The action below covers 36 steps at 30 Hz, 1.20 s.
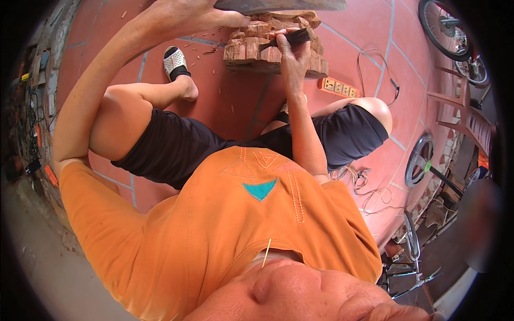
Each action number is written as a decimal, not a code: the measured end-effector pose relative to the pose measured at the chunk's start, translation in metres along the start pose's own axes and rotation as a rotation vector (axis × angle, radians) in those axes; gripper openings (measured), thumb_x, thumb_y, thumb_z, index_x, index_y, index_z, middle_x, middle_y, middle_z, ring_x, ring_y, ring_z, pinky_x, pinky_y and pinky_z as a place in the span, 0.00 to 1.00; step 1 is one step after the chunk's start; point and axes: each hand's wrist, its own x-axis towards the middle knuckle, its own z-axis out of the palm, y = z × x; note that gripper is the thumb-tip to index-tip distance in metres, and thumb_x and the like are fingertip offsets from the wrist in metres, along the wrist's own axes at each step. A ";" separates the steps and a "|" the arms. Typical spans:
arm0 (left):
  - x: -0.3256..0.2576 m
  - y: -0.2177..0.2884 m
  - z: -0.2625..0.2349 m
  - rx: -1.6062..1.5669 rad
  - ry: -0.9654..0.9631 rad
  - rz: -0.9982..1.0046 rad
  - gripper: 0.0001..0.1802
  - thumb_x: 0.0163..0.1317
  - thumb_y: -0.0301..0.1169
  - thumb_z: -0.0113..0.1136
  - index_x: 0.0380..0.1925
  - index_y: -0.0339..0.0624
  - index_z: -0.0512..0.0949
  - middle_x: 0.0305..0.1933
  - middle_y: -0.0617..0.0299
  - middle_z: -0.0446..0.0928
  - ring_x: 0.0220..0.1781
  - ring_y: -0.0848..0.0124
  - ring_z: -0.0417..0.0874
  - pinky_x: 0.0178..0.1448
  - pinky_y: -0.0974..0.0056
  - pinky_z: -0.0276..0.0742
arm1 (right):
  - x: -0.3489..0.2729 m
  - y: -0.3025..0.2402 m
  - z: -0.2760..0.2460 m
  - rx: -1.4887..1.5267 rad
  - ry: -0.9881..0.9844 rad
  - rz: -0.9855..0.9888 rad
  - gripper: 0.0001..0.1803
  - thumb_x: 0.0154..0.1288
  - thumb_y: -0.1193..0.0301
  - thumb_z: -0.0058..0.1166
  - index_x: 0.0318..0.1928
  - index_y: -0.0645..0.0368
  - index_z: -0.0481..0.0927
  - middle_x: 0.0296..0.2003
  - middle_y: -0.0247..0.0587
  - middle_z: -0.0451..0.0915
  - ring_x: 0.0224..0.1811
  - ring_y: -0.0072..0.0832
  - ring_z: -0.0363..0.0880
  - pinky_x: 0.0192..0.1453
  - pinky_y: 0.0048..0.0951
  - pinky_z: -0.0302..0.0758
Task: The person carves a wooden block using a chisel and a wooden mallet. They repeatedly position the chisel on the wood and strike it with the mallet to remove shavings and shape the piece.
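A block of reddish-brown carved wood (251, 51), cut in rough tiers, lies on the floor ahead of me. My right hand (294, 58) is closed round a dark, thick-handled tool that looks like a chisel (298, 37); its thin end points left, against or just above the wood. At the top edge, my left hand (187, 17) grips a long greyish bar (289, 5) over the wood's far side. The thumb reaches toward the block, while the other fingers are partly hidden or cut off by the frame. The bar's kind cannot be made out.
Wood chips (211, 51) litter the red tiles left of the block. An orange power strip (338, 87) and a thin cable (360, 67) lie to its right. My slippered foot (175, 63) rests at the left. Farther right are a bicycle wheel (447, 27), a pink chair (471, 115) and loose wires (361, 182).
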 end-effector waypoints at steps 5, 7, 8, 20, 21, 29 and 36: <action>-0.001 0.006 -0.001 -0.022 -0.005 0.017 0.26 0.59 0.44 0.69 0.46 0.34 0.73 0.30 0.36 0.80 0.37 0.41 0.85 0.41 0.47 0.78 | 0.000 0.010 0.001 -0.088 -0.051 -0.058 0.11 0.70 0.78 0.59 0.49 0.59 0.72 0.41 0.33 0.81 0.45 0.21 0.80 0.55 0.25 0.76; -0.002 0.006 0.001 -0.025 -0.006 0.016 0.27 0.59 0.44 0.70 0.46 0.34 0.73 0.31 0.37 0.80 0.38 0.42 0.85 0.41 0.47 0.79 | 0.000 0.012 0.003 -0.167 -0.064 -0.062 0.12 0.69 0.76 0.61 0.49 0.59 0.73 0.40 0.32 0.81 0.44 0.19 0.79 0.53 0.25 0.76; -0.003 0.007 0.002 -0.031 -0.012 0.005 0.27 0.59 0.44 0.70 0.46 0.34 0.73 0.31 0.37 0.81 0.38 0.42 0.85 0.41 0.47 0.79 | 0.000 0.012 0.004 -0.175 -0.074 -0.070 0.13 0.69 0.75 0.62 0.49 0.59 0.73 0.39 0.32 0.82 0.43 0.19 0.80 0.51 0.25 0.77; -0.039 0.021 0.000 -0.515 0.396 0.016 0.30 0.62 0.38 0.68 0.59 0.32 0.72 0.42 0.58 0.82 0.42 0.62 0.84 0.49 0.60 0.79 | 0.029 -0.027 0.021 -0.824 -0.467 -0.248 0.30 0.53 0.62 0.74 0.54 0.58 0.77 0.33 0.48 0.84 0.36 0.45 0.85 0.40 0.40 0.79; -0.049 0.029 -0.004 -0.686 0.402 -0.078 0.30 0.62 0.37 0.68 0.59 0.32 0.72 0.43 0.60 0.81 0.44 0.64 0.83 0.51 0.61 0.78 | 0.034 -0.020 0.026 -0.867 -0.541 -0.257 0.30 0.53 0.63 0.73 0.56 0.57 0.76 0.34 0.52 0.83 0.39 0.50 0.84 0.44 0.43 0.79; -0.096 0.049 0.049 -1.088 0.509 -0.405 0.22 0.68 0.40 0.65 0.54 0.40 0.72 0.28 0.67 0.74 0.23 0.80 0.75 0.26 0.73 0.72 | 0.063 -0.020 0.027 -1.062 -0.827 -0.275 0.25 0.58 0.67 0.69 0.51 0.63 0.73 0.39 0.54 0.84 0.44 0.51 0.84 0.45 0.43 0.78; -0.109 0.039 0.113 -1.452 0.744 -0.329 0.26 0.71 0.36 0.59 0.64 0.34 0.67 0.28 0.59 0.73 0.22 0.74 0.75 0.27 0.72 0.73 | 0.065 -0.036 0.031 -1.040 -1.023 -0.329 0.29 0.56 0.67 0.71 0.55 0.61 0.73 0.39 0.54 0.84 0.46 0.53 0.83 0.48 0.46 0.78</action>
